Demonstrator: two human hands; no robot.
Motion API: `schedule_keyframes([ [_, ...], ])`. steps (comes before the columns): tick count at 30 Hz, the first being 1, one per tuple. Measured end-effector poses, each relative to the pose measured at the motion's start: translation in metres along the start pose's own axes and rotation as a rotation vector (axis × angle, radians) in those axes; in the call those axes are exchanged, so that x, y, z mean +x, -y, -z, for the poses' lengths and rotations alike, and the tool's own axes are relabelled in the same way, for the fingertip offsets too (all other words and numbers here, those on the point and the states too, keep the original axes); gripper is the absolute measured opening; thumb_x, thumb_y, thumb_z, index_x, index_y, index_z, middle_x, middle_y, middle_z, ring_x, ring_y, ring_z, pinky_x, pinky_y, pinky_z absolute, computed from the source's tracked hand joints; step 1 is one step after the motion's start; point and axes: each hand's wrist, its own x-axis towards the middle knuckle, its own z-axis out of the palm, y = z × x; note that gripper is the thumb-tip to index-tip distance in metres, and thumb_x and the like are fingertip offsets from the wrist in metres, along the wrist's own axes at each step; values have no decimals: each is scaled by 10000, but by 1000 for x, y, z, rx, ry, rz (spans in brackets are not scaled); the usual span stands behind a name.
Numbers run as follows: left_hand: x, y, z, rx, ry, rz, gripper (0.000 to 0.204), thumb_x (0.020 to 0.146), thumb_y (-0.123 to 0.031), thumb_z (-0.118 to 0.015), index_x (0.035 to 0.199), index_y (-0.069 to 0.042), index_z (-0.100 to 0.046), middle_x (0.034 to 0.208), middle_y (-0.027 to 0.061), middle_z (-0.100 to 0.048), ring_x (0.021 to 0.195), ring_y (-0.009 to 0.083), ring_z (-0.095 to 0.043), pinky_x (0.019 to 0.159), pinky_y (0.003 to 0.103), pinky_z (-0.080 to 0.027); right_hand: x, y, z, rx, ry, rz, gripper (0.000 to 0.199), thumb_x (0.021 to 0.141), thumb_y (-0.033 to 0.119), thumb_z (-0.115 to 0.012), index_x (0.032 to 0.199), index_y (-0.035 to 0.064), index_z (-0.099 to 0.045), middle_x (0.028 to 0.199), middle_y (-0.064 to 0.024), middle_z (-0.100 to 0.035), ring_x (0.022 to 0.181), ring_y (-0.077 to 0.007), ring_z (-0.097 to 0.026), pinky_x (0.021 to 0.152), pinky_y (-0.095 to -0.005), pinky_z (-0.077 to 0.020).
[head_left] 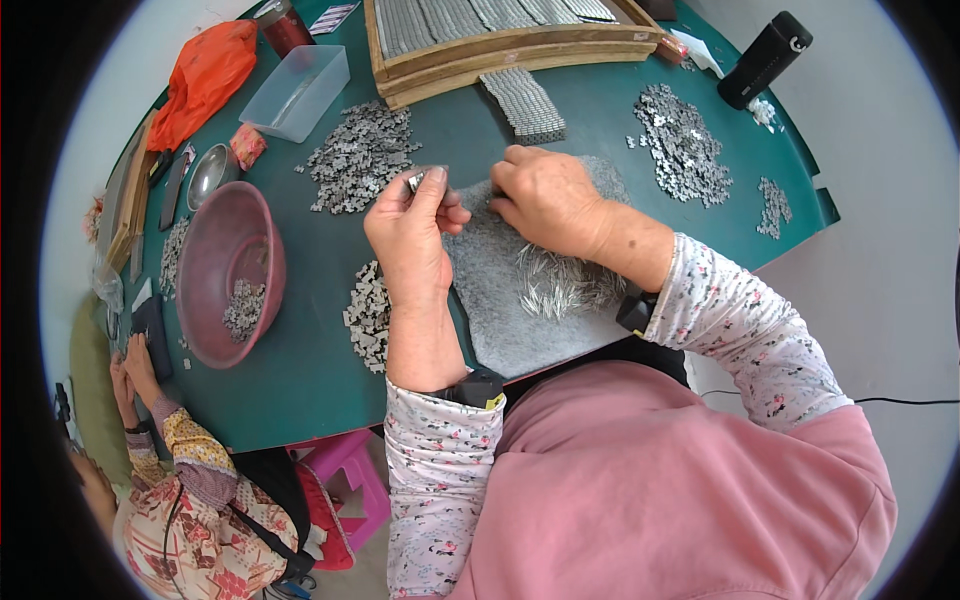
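Note:
My left hand (412, 235) is raised over the left edge of a grey felt mat (500, 325). Its thumb and fingers pinch a small shiny metal piece (416, 182), mostly hidden by the fingers. My right hand (555, 205) is closed above the mat's far part, fingertips pressed together; whatever they hold is hidden. Below its wrist, a heap of thin silver pins (560, 285) lies on the mat. Beyond my left hand is a pile of small grey metal parts (365, 155). Another pile of flat metal pieces (368, 318) lies beside my left forearm.
A wooden tray (510, 50) of metal rows stands at the back, with a block of stacked parts (523, 105) before it. More parts (682, 145) and a black bottle (765, 60) are rightward. Leftward are a pink bowl (205, 290), a clear box (297, 95) and a co-worker's hands (138, 370).

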Motion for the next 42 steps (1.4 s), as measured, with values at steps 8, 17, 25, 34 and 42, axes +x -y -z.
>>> schedule_keyframes([
  [8,1,8,-7,264,110,5,105,890,-74,-657,946,15,-652,712,67,-635,549,130,-608,488,219,-471,5,-13,-9,131,-71,149,201,718,73,-685,881,13,-584,873,-161,-610,828,-375,-618,695,-451,-506],
  [17,2,11,-8,289,212,23,108,899,-87,-641,953,7,-639,720,65,-641,560,132,-615,513,217,-475,12,-20,0,626,-58,55,225,770,4,-624,986,-35,-576,809,-131,-650,746,-204,-649,686,-327,-523],
  [25,-5,6,-11,243,317,80,129,897,-73,-637,970,34,-635,739,93,-664,579,149,-639,523,231,-500,1,-13,17,674,-118,76,222,761,-11,-580,976,-69,-581,789,-204,-670,754,-306,-687,681,-368,-542],
  [34,-5,3,-10,216,313,77,121,888,-46,-631,947,57,-655,740,107,-673,586,159,-653,536,229,-518,-5,-15,7,928,-106,-82,189,850,-23,-624,1036,-41,-594,872,-49,-648,795,-88,-611,725,-252,-523],
  [42,-13,10,-22,202,382,78,128,914,-64,-601,1000,31,-604,780,141,-675,640,223,-686,558,273,-550,-14,-23,21,1010,-62,-130,186,823,3,-659,1006,-30,-639,872,-66,-668,812,-118,-633,735,-261,-524],
])
